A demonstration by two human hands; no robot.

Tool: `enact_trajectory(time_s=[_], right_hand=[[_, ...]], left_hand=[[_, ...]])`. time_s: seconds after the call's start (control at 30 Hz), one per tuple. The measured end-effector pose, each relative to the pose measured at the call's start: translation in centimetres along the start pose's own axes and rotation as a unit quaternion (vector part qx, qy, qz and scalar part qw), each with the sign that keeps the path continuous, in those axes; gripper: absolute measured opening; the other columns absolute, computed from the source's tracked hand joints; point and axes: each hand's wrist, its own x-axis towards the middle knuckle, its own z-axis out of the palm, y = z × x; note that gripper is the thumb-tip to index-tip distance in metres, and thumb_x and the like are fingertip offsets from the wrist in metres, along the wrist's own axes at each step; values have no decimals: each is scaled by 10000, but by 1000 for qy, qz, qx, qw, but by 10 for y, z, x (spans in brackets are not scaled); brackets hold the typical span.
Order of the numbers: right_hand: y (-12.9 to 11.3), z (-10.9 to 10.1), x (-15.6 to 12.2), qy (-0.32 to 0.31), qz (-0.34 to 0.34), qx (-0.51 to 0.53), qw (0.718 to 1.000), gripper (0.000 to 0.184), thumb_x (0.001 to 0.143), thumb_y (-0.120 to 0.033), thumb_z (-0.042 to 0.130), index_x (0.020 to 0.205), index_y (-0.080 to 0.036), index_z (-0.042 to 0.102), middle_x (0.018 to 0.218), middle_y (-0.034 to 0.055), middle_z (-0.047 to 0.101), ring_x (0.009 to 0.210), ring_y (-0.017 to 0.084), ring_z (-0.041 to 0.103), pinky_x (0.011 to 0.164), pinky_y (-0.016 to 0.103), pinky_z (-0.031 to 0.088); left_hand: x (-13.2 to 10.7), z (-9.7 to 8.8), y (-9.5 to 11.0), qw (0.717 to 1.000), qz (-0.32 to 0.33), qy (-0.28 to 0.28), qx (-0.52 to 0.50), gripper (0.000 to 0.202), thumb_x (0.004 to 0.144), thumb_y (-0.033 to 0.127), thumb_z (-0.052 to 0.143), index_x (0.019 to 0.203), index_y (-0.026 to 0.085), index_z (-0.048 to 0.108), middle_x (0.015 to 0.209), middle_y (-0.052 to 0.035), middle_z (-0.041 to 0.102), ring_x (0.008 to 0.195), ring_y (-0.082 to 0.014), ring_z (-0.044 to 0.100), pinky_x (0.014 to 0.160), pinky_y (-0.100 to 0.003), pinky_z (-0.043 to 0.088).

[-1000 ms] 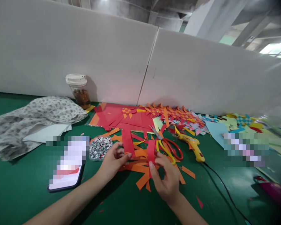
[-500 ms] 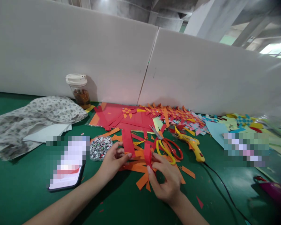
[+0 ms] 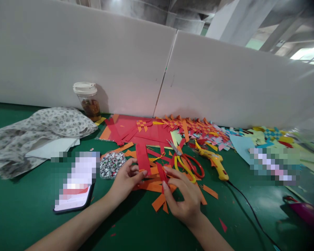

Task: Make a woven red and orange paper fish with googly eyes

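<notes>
My left hand [image 3: 128,177] is closed in a pinch on the end of an orange paper strip [image 3: 154,170]. A wider red paper strip [image 3: 142,157] runs away from its fingertips; whether they touch it I cannot tell. Between thumb and fingers, my right hand [image 3: 184,197] grips a narrow red paper strip [image 3: 161,173], which crosses the orange one. Under both hands lie several loose orange strips [image 3: 159,202]. Red-and-yellow handled scissors [image 3: 184,164] rest just beyond my right hand, and a bag of googly eyes [image 3: 112,165] sits left of my left hand.
A yellow glue gun [image 3: 213,160] with a black cord lies at right. Woven paper fish [image 3: 193,126] are heaped at the back beside red sheets [image 3: 157,134]. A phone [image 3: 77,184], patterned cloth [image 3: 49,122] and lidded cup [image 3: 87,101] stand left. A white partition [image 3: 107,66] rises behind.
The narrow red strip was a raised, folded loop; now it lies flatter and slants to the left, with my right fingers pressed along it. My left hand has stayed put.
</notes>
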Motion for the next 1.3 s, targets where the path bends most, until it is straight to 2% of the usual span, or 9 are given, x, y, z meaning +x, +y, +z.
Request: enact_trajectory(time_s=[0.2, 0.3, 0.47, 0.63, 0.8, 0.87, 1.0, 1.2, 1.3], right_hand=[[6, 5, -2, 53, 31, -41, 997, 85, 778, -136, 603, 809, -204, 564, 732, 44, 641, 707, 188, 641, 639, 303, 534], [11, 8, -2, 51, 92, -36, 994, 56, 830, -159, 547, 858, -196, 578, 781, 63, 638, 744, 192, 631, 644, 305, 535], [14, 7, -1, 29, 144, -9, 989, 183, 875, -188, 469, 965, -208, 627, 858, 81, 653, 793, 206, 644, 663, 319, 549], [14, 5, -6, 44, 220, 40, 974, 157, 844, -251, 542, 986, -218, 601, 878, 77, 679, 772, 202, 663, 604, 279, 557], [12, 2, -8, 38, 212, 181, 960, 120, 881, -222, 451, 974, -223, 526, 1042, 108, 624, 991, 225, 602, 734, 332, 532], [11, 1, -9, 46, 223, 200, 953, 101, 887, -227, 423, 939, -210, 508, 1055, 115, 608, 1010, 233, 587, 765, 353, 514], [9, 0, -10, 26, 225, 161, 961, 89, 865, -240, 448, 856, -195, 524, 918, 97, 610, 929, 238, 603, 698, 323, 505], [4, 3, 0, 26, 160, 60, 985, 44, 795, -211, 566, 755, -194, 559, 823, 81, 630, 878, 232, 615, 678, 298, 507], [5, 7, 1, 22, 223, 70, 972, 84, 781, -266, 603, 826, -200, 576, 824, 66, 639, 772, 196, 627, 631, 282, 521]], left_hand=[[-1, 0, 3, 1000, -7, 6, 18, 351, 649, 317, 733, 852, 197, 474, 697, 14, 661, 667, -161, 654, 535, -229, 497], [-1, 0, 4, 1000, -10, 14, 24, 345, 641, 314, 737, 829, 199, 471, 685, 20, 653, 658, -161, 649, 535, -236, 502], [0, 0, 2, 1000, -5, 12, 17, 350, 654, 297, 732, 851, 196, 462, 687, 18, 654, 642, -139, 637, 521, -207, 483], [-1, 0, 2, 1000, -6, 2, 18, 334, 678, 297, 718, 868, 194, 464, 699, 17, 655, 648, -130, 631, 525, -197, 481], [0, 0, 3, 1000, -6, 1, 22, 342, 669, 304, 723, 863, 190, 466, 703, 10, 655, 650, -140, 633, 527, -208, 483], [0, 0, 3, 1000, -6, 1, 23, 351, 664, 309, 726, 863, 189, 462, 710, 6, 658, 651, -142, 632, 532, -216, 488], [1, -1, 2, 1000, -3, 1, 22, 356, 660, 311, 725, 865, 187, 463, 721, 3, 663, 645, -136, 628, 539, -219, 489], [1, -2, -1, 1000, 2, 9, 15, 356, 647, 300, 733, 858, 188, 468, 714, 13, 656, 646, -133, 629, 544, -220, 484], [1, -1, 0, 1000, -4, 3, 16, 344, 655, 300, 723, 855, 187, 467, 708, 13, 652, 651, -136, 626, 547, -223, 478]])
